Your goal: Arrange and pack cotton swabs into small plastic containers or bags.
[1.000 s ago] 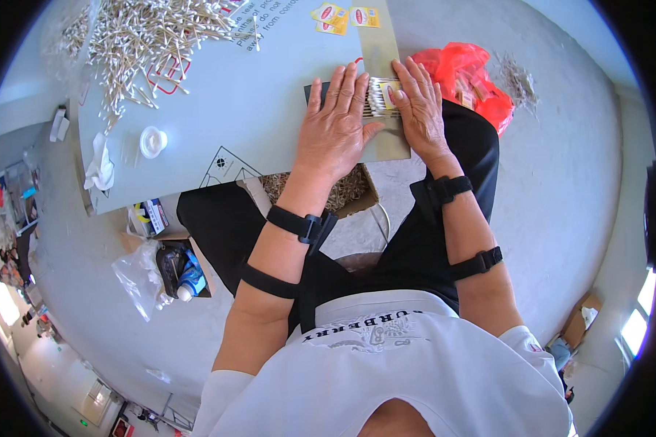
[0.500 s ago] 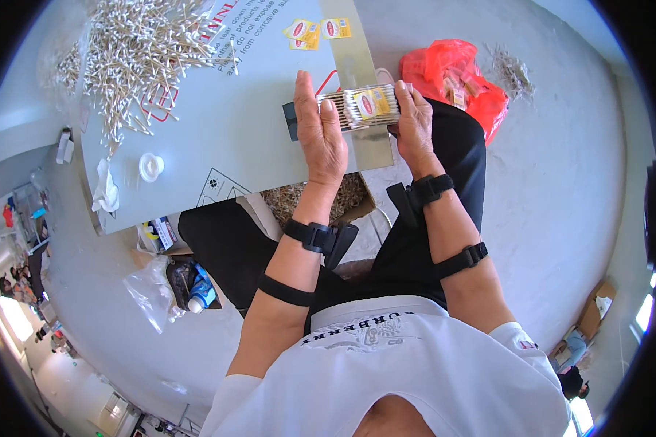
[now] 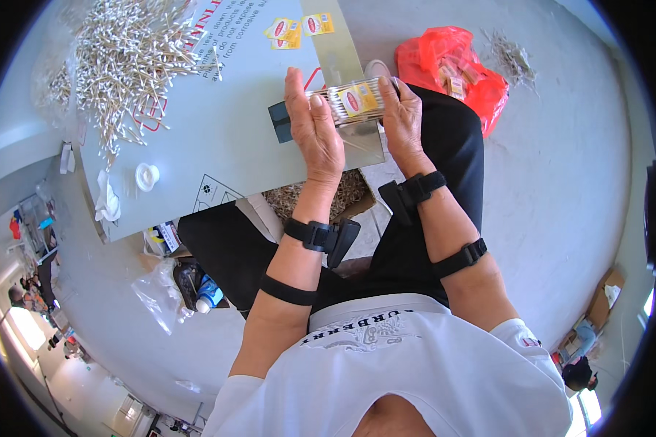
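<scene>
Between my two hands lies a row of cotton swabs (image 3: 337, 108) with white tips, and a yellow and white label card (image 3: 360, 99) rests on top of them. My left hand (image 3: 318, 138) presses on the left end, its fingers straight and its thumb lying along the swabs. At the other end, my right hand (image 3: 403, 122) grips the bundle with the thumb on top; its other fingers are mostly hidden. A dark flat piece (image 3: 278, 121) sticks out past my left hand on the table.
A heap of loose cotton swabs (image 3: 127, 62) covers the table's (image 3: 226, 138) far left. Label cards (image 3: 318, 24) lie at its far edge. A round white container (image 3: 146, 176) stands near the left. A red plastic bag (image 3: 444, 54) with small packs sits beyond my right knee. Below is an open box (image 3: 357, 207).
The view has shifted slightly, so the table and hands sit a little further left. Both hands keep hold of the cotton swabs in much the same pose.
</scene>
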Demonstrator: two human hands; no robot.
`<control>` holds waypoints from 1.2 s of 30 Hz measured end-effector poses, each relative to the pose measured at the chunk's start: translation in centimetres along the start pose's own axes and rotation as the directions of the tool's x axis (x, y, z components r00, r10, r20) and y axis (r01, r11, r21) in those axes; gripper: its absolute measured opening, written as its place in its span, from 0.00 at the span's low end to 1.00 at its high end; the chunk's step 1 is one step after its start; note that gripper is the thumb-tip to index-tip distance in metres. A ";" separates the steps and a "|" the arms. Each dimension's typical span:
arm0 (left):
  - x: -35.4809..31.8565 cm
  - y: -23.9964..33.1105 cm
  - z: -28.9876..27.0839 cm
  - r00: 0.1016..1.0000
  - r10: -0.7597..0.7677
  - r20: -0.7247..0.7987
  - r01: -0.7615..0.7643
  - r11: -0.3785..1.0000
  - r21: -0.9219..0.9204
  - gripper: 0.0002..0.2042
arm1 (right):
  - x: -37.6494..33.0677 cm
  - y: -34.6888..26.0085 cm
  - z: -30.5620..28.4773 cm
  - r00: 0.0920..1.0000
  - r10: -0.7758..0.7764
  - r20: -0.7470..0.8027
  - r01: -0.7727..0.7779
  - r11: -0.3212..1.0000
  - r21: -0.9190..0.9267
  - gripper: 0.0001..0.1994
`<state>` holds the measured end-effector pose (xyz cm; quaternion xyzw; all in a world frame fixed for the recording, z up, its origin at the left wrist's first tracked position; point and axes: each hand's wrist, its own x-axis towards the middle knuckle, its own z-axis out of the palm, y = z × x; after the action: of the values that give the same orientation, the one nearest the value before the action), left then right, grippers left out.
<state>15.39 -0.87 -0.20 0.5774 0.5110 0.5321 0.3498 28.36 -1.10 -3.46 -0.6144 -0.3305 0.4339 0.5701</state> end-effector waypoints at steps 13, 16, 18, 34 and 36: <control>0.2 0.7 0.4 0.996 -0.035 0.080 0.053 0.972 -0.227 0.29 | 0.2 0.6 -0.4 0.996 -0.084 -0.006 0.083 0.989 -0.121 0.15; 0.2 1.2 -0.4 0.999 0.039 -0.018 -0.043 0.939 -0.341 0.23 | 0.3 0.8 -0.3 0.998 -0.058 0.003 0.058 0.993 -0.105 0.15; -0.4 1.7 -3.8 0.857 0.304 0.416 -0.434 0.861 0.264 0.17 | 0.6 0.9 -0.6 1.000 -0.023 -0.008 0.022 0.999 -0.040 0.15; -0.1 0.1 -8.2 0.858 0.244 0.452 -0.449 0.782 0.431 0.08 | -0.1 -0.3 0.0 0.995 0.102 -0.010 -0.099 0.982 0.163 0.14; 0.6 0.1 -8.6 0.836 0.235 0.496 -0.482 0.747 0.458 0.09 | 0.0 0.0 0.0 0.995 0.098 -0.006 -0.096 0.980 0.177 0.14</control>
<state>6.98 -1.52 1.63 0.8412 0.4366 0.2820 0.1494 28.40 -1.06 -3.44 -0.5801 -0.2563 0.4841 0.6029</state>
